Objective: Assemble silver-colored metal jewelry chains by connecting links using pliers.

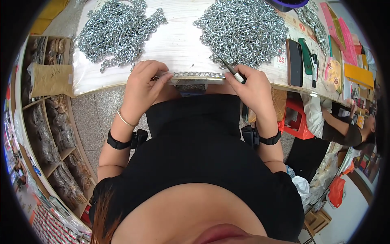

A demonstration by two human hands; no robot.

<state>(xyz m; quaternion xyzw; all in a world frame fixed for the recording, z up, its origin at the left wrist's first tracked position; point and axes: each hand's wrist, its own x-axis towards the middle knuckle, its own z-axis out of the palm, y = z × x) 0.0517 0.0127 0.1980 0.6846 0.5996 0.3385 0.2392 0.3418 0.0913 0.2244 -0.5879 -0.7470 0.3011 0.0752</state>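
Observation:
A short length of silver chain [197, 75] is stretched straight along the table's near edge between my hands. My left hand [145, 83] is closed at its left end, thumb and fingers pinched together. At the other end, my right hand [252, 84] grips a slim pointed tool [230, 69] with a dark shaft and a black-and-white handle, its tip aimed up and left; I cannot make out its exact kind. The right thumb is close to the chain's end. Beyond the hands, a large heap of silver chain [113, 34] sits at left and another heap of chain [245, 32] at right.
Right of the heaps are a dark phone-like slab [294, 63], a green object [305, 56] and a black marker [314, 70]. A purple-rimmed container [290, 4] stands at the far edge. Shelves [48, 101] with bagged goods are at left. Another person [351, 132] and a red stool [300, 126] are at right.

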